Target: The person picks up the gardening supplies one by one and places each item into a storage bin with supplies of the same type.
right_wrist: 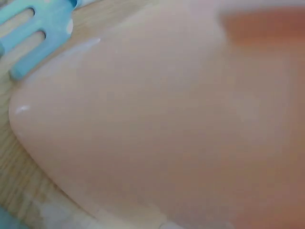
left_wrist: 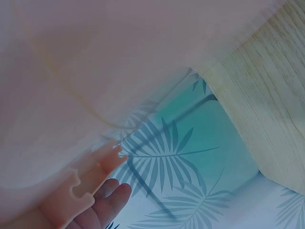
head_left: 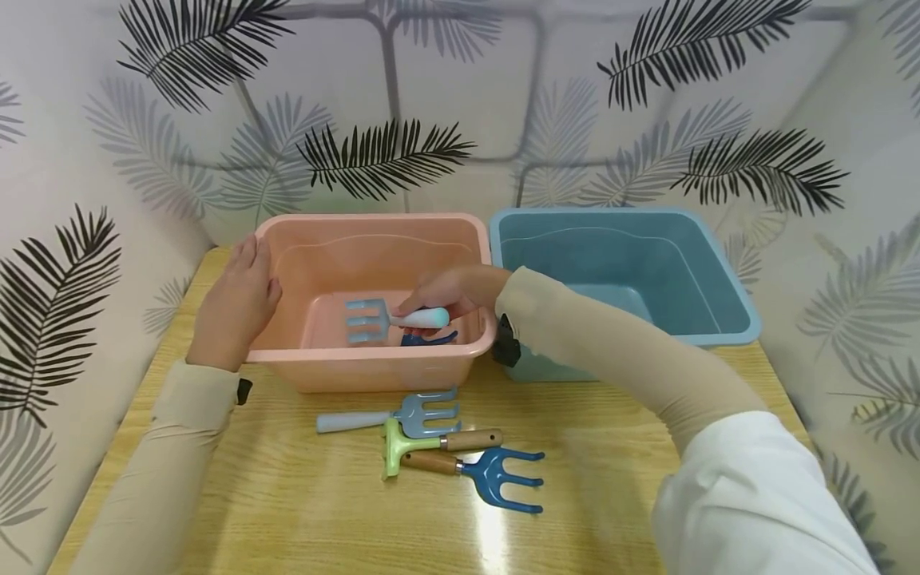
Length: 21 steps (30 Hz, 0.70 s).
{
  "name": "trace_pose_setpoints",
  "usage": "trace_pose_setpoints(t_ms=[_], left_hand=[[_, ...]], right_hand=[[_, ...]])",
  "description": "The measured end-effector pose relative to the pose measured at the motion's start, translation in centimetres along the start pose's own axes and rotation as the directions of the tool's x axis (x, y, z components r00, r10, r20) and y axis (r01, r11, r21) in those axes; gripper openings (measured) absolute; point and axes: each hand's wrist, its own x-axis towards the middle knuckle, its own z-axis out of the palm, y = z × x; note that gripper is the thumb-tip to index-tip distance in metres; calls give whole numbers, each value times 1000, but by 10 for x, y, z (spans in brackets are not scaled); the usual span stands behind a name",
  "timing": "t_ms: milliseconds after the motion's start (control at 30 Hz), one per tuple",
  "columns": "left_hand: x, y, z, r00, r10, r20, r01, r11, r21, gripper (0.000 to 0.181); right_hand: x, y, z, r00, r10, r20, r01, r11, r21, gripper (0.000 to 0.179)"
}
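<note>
My left hand (head_left: pixel 237 303) grips the left rim of the pink basin (head_left: pixel 374 362). In the left wrist view its fingers (left_wrist: pixel 112 202) lie under the rim (left_wrist: pixel 78 195). My right hand (head_left: pixel 449 289) reaches over the basin's right side and holds a light grey-blue hand fork (head_left: pixel 368 321) by its white and turquoise handle, tines to the left. Just below that handle, inside the basin, shows part of a dark blue tool (head_left: pixel 429 339); whether the hand touches it I cannot tell. The right wrist view is mostly filled by the basin's outer wall (right_wrist: pixel 143 119).
In front of the basin lie a grey-blue fork (head_left: pixel 424 414), a light green tool (head_left: pixel 394 449) with a wooden handle and a blue fork (head_left: pixel 496 477), close together on the wooden table (head_left: pixel 302 511). A blue basin (head_left: pixel 747 323) stands to the right. Patterned cloth (head_left: pixel 467 96) hangs behind.
</note>
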Motion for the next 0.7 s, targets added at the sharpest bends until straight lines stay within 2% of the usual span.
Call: trace_pose_setpoints(t_ms=[100,233,367,700], left_hand=[[0,0,0,1000,-2,-3,2,1000,3,55],[0,0,1,1000,-10,1,10,1000,6,57],[0,1,-1,1000,-11,11,11,1000,4,55],[-1,2,-3,1000,-8,20,8,1000,-1,56]], right_hand=[[3,2,1,1000,-6,13,7,998,-56,43],[5,3,1,1000,-11,15,12,998,-63,39],[6,3,1,1000,-18,3,18,1000,-25,30],[8,2,-1,992,-105,-73,109,993,47,32]])
